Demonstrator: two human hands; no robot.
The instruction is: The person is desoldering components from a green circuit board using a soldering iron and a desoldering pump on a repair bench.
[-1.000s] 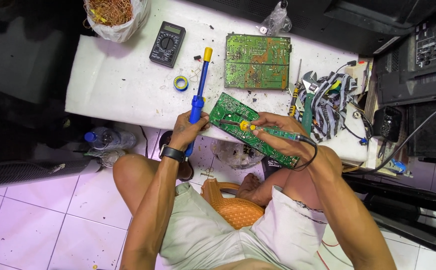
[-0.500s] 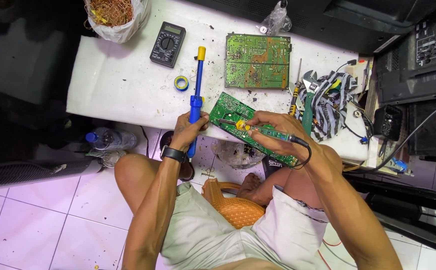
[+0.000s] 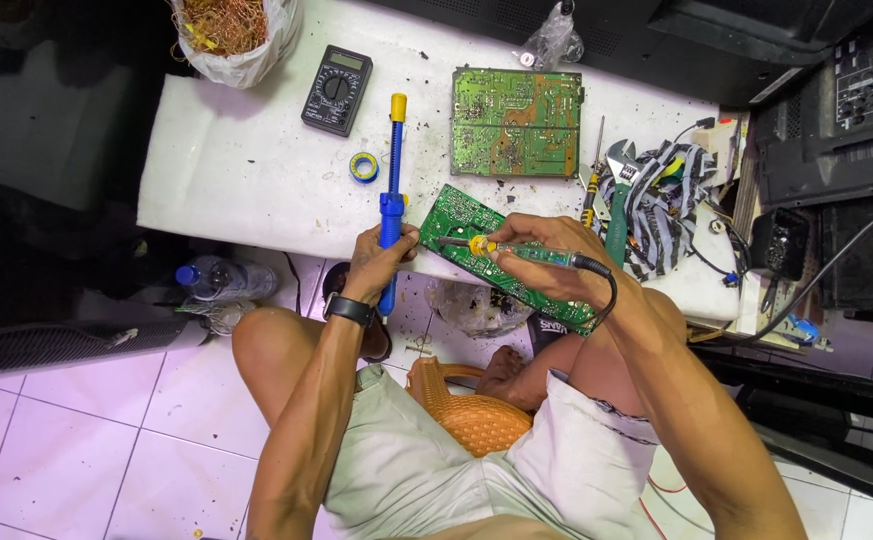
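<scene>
My right grip (image 3: pixel 531 255) is wrapped tight round the soldering iron (image 3: pixel 516 250), tip pointing left onto the green board (image 3: pixel 456 222) at the worktop (image 3: pixel 256 170) edge. Left grip (image 3: pixel 381 262) clamps the blue desoldering pump (image 3: pixel 392 190) upright, just left of that tip.

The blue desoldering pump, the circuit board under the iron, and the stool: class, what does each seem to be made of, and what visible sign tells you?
Desoldering pump: probably plastic or painted metal, smooth blue barrel, yellow plunger cap.
Circuit board: likely rigid laminate, glossy green coating with fine pale traces.
Stool: looks like moulded orange plastic with a woven lattice pattern.
The left hand grips the pump; the right hand holds the soldering iron.
</scene>
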